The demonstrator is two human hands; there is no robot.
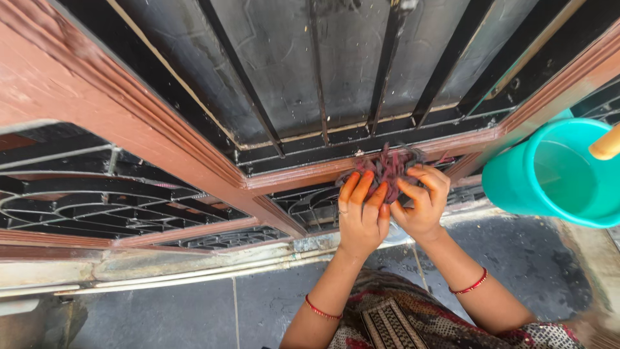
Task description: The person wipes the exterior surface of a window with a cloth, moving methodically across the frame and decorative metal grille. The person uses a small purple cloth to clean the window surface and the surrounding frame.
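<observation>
- Head view: the left hand (363, 216) and the right hand (421, 201) both press a dark reddish rag (386, 169) against the brown window frame (303, 174), fingers curled over it and gripping the cloth.
- The rag sits bunched at the frame's lower rail, below the black bars (387, 64).
- To the right, a teal bucket (516, 184) holds water; a pale wooden handle (606, 145) rests at its rim.
</observation>
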